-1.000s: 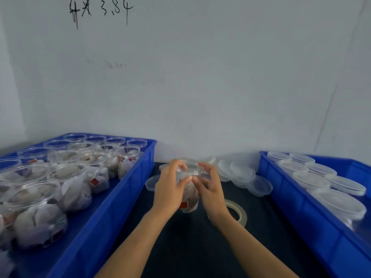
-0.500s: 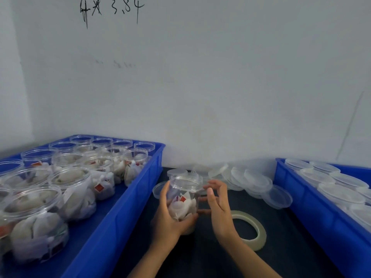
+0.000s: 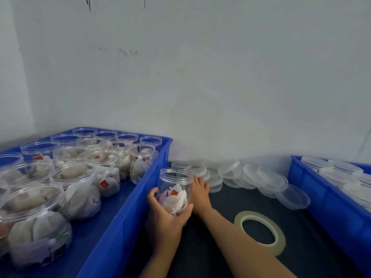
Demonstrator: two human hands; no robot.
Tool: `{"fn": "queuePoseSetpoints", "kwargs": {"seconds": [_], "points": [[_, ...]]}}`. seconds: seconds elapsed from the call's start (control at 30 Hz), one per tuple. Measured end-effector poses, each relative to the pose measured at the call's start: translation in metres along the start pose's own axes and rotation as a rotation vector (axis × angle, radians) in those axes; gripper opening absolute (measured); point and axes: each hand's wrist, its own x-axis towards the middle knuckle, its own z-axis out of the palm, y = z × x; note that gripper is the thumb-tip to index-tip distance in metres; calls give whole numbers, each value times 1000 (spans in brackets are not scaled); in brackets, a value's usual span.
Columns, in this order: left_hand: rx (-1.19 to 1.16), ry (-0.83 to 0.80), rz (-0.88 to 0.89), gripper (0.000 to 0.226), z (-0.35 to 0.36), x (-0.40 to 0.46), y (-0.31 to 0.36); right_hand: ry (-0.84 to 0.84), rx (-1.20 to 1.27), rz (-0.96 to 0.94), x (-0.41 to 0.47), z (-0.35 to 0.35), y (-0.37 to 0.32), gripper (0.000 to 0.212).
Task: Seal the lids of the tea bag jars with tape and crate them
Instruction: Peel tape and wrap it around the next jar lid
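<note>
lid gone from jar [image 3: 175,190], right hand [image 3: 199,192] reaching behind

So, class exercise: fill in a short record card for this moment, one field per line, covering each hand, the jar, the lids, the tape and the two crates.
left hand: grips the jar low on its body
right hand: behind the jar, reaching toward the loose lids; its fingers are hidden
jar: upright, no lid, tea bags inside
loose lids: heaped on the dark table along the wall
tape roll: flat on the table, untouched
left crate: blue, holds open jars of tea bags
right crate: blue, holds lidded jars
</note>
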Motion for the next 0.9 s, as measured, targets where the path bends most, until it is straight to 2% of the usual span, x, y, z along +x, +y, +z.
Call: {"fn": "queuePoseSetpoints", "kwargs": {"seconds": [0.2,0.33,0.4,0.5,0.63,0.73,0.8,0.9], "points": [[-55,50,-35,93,0,0,-3,30,-107,38,9,9,-14,47],[-59,63,-28,95,0,2,-5,118,130,21,-1,-9,-12,46],[-35,55,-42,93,0,1,-2,112,288,12,-11,-31,-5,57],[-30,32,-49,86,-3,-3,6,53,326,2,-32,-69,15,73],[46,-33,154,84,-6,-8,13,9,438,35,-73,-115,44,72],[97,-140,316,88,-8,-14,16,-35,455,50,-113,-131,59,78],[118,-212,373,89,-10,-15,16,-43,424,82,-137,-133,63,83],[132,-287,422,91,-12,-18,17,-36,512,118,-155,-136,66,81]]}}
